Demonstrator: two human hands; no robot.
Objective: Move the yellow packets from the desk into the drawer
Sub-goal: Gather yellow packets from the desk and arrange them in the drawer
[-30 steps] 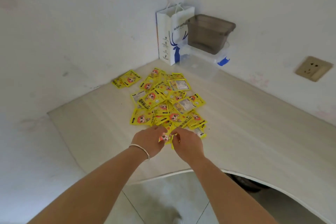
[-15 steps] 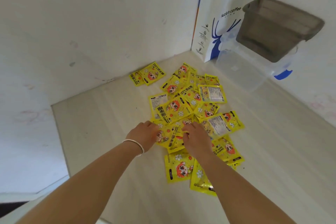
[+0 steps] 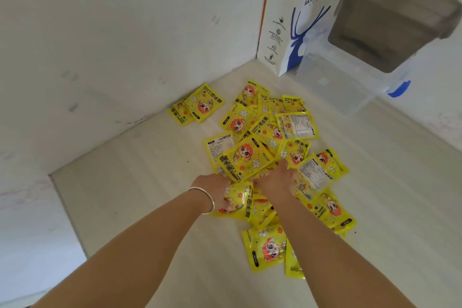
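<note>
Yellow packets (image 3: 252, 157) heaped mid-frame: left hand (image 3: 217, 189) grips some, right hand (image 3: 280, 180) grip unclear; best gather inward before lifting

Glossy foil packets (image 3: 246, 157), matt wood-grain desk (image 3: 150, 195)

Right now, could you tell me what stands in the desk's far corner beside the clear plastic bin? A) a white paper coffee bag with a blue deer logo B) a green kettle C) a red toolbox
A: a white paper coffee bag printed with a blue deer stands against the wall, beside the clear plastic bin.
</note>
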